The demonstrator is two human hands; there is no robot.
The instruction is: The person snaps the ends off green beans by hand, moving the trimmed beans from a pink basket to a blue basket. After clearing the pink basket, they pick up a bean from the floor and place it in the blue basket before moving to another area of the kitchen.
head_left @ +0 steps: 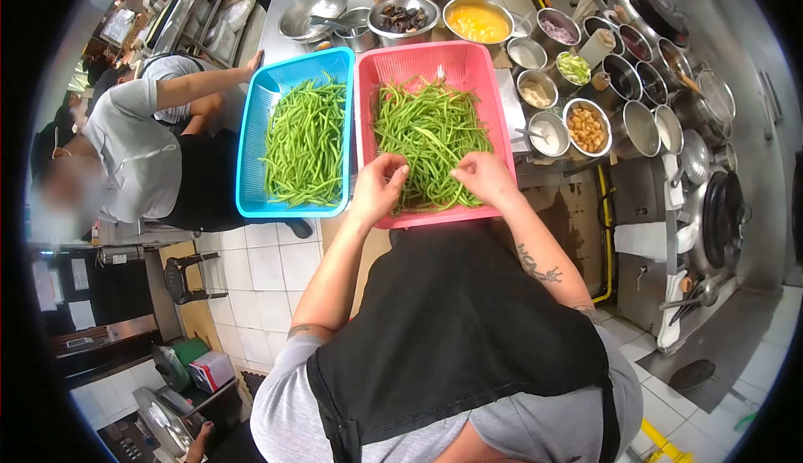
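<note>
A pink basket [508, 141] full of long green beans [431, 128] stands right in front of me. Over its near left part is my left hand [381, 187], thumb and fingers drawn together in a pinch; what lies between the fingertips is too small to make out. My right hand [487, 180] is above the near right part of the same beans, its thumb and finger closed on what looks like the end of a green bean. Touching the pink basket on its left, a blue basket [244, 162] holds more green beans.
Beyond the baskets are steel bowls, one with yellow liquid [478, 21], another with dark pieces [404, 18]. Several ingredient pots, including one of fried cubes [587, 127], crowd the right. A co-worker in a grey shirt [138, 145] stands at left, a hand near the blue basket.
</note>
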